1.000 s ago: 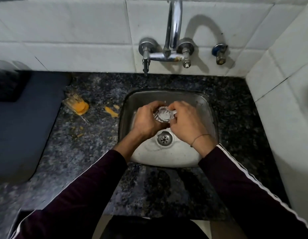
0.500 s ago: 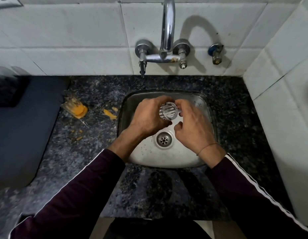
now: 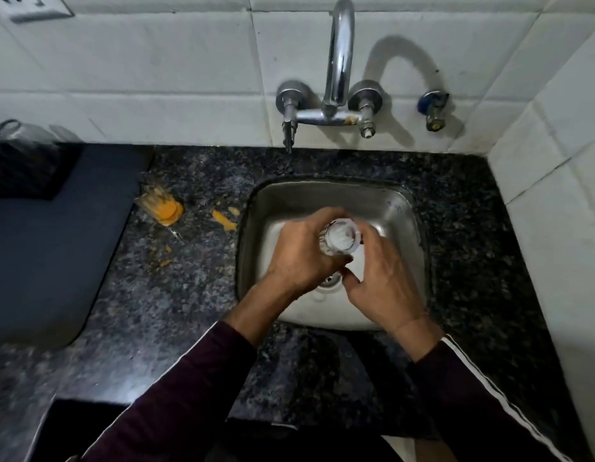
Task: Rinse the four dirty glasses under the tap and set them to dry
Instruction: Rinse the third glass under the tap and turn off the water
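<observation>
The left hand (image 3: 301, 258) is gripping a clear glass (image 3: 340, 240) over the steel sink (image 3: 402, 208), below the tap (image 3: 339, 58); the right hand (image 3: 382, 278) is touching the glass with curled fingers, close beside the left; another glass (image 3: 161, 206), smeared orange, is lying on the dark desk (image 3: 196, 281), left of the sink.

Dark maroon long sleeves (image 3: 176, 395), thin white stripe along outer seams; thin band at right wrist (image 3: 410, 320).
</observation>
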